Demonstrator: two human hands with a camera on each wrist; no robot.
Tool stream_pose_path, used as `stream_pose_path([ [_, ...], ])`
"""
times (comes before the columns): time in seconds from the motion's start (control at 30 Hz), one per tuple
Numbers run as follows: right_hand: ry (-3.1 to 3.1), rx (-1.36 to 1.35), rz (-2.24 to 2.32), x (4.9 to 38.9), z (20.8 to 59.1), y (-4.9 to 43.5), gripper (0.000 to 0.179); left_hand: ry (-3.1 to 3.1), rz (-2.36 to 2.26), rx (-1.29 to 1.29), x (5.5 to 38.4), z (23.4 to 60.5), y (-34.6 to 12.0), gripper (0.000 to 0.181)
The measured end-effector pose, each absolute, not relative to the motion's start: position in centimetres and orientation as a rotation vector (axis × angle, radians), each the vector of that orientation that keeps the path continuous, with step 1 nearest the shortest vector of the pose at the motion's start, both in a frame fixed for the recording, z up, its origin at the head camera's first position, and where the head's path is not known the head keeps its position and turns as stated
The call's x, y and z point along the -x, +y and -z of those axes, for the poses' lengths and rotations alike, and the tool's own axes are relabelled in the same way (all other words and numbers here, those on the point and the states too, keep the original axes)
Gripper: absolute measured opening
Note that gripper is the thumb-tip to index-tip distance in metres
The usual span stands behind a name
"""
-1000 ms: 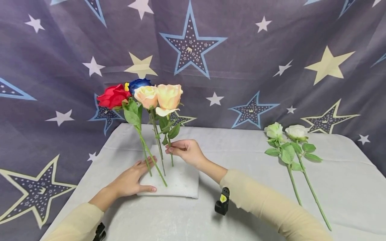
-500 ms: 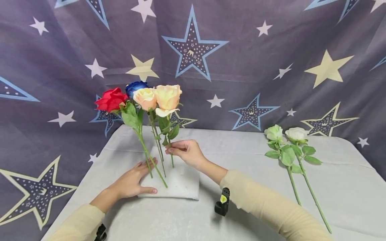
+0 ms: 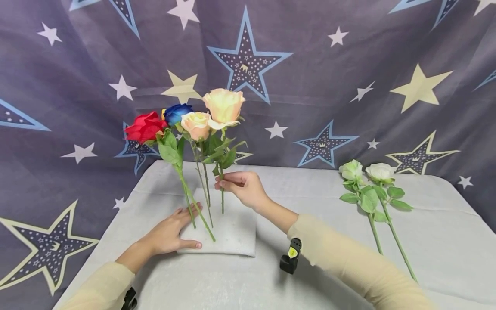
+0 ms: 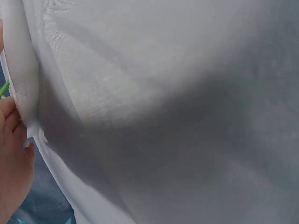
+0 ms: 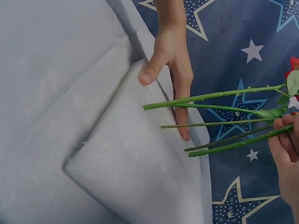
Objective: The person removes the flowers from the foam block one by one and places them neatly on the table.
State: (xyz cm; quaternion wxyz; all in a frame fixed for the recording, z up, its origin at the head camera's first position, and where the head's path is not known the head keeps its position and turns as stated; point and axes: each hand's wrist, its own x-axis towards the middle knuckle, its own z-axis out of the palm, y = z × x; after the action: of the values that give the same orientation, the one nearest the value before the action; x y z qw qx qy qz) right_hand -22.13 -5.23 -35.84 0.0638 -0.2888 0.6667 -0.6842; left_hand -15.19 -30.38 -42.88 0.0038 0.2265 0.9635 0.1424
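Observation:
In the head view my right hand point(image 3: 244, 189) pinches the green stem of the larger peach rose point(image 3: 224, 105) between thumb and fingers. This stem's lower end overlaps the back of a white padded block point(image 3: 236, 241). My left hand point(image 3: 170, 232) lies with fingers spread on the block's left side. A smaller peach rose point(image 3: 196, 125), a blue rose point(image 3: 177, 115) and a red rose point(image 3: 145, 128) rise over the block, their stems crossing. The right wrist view shows the left hand point(image 5: 173, 65) at the block's edge and the right hand point(image 5: 287, 158) at the stems.
A pale green rose point(image 3: 351, 170) and a white rose point(image 3: 380, 172) lie on the right of the white-covered table point(image 3: 310, 241). A bit of yellow shows behind the red rose. A dark star-patterned curtain point(image 3: 294, 94) hangs behind the table.
My right hand has moved up slightly, lifting the larger peach rose higher and a little right. The smaller peach rose has shifted right. My left hand stays put on the block.

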Motion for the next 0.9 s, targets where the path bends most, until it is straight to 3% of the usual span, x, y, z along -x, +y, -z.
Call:
stream_pose_path([
  [0.43, 2.024, 0.819, 2.046, 21.2, 35.6, -2.3, 0.023, 3.027, -0.451, -0.694, 15.0, 42.8, -30.3, 0.102],
  [0.9, 2.188, 0.553, 1.943, 20.3, 36.4, 1.7, 0.026, 3.004, -0.482, -0.657, 15.1, 42.9, -30.5, 0.102],
])
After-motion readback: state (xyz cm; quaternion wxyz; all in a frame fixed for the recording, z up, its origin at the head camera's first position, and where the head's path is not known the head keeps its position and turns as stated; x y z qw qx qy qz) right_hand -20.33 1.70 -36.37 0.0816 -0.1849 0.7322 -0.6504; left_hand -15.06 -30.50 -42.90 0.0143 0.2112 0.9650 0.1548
